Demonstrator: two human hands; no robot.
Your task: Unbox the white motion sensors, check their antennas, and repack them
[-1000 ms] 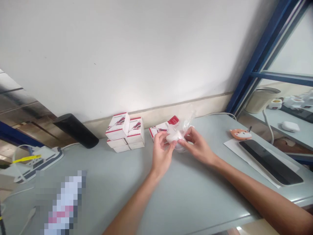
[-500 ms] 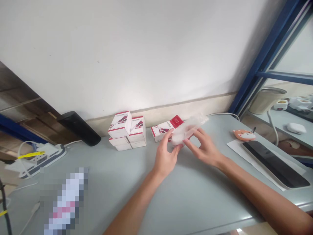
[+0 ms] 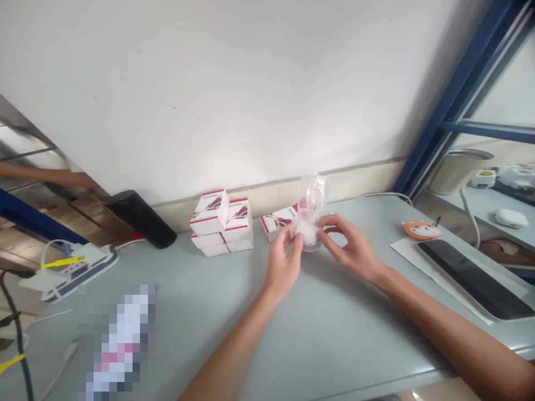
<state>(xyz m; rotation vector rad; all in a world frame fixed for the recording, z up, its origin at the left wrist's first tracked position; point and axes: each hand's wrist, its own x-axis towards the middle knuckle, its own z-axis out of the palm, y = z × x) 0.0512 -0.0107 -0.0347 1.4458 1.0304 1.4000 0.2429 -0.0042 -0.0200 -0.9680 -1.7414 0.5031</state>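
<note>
surface: pale grey table (image 3: pixel 355 328), stacked red-and-white boxes (image 3: pixel 221 223) at the far side
thing: clear plastic bag (image 3: pixel 310 201) upright mid-table, white round item (image 3: pixel 307 234) inside
left: left hand (image 3: pixel 284 259) pinches the bag's base
right: right hand (image 3: pixel 346 245) half open, just beside it
handling: I judge it light, slippery; I'd grip the item through the film

Two hands (image 3: pixel 284 262), one clear bag (image 3: pixel 310 200), six red-and-white boxes (image 3: pixel 238 220), one black cylinder (image 3: pixel 142 220), one power strip (image 3: pixel 73 273), one fox figure (image 3: pixel 421 229), one paper sheet (image 3: pixel 405 250), one phone (image 3: pixel 472 278), one pixelated object (image 3: pixel 119 345)
</note>
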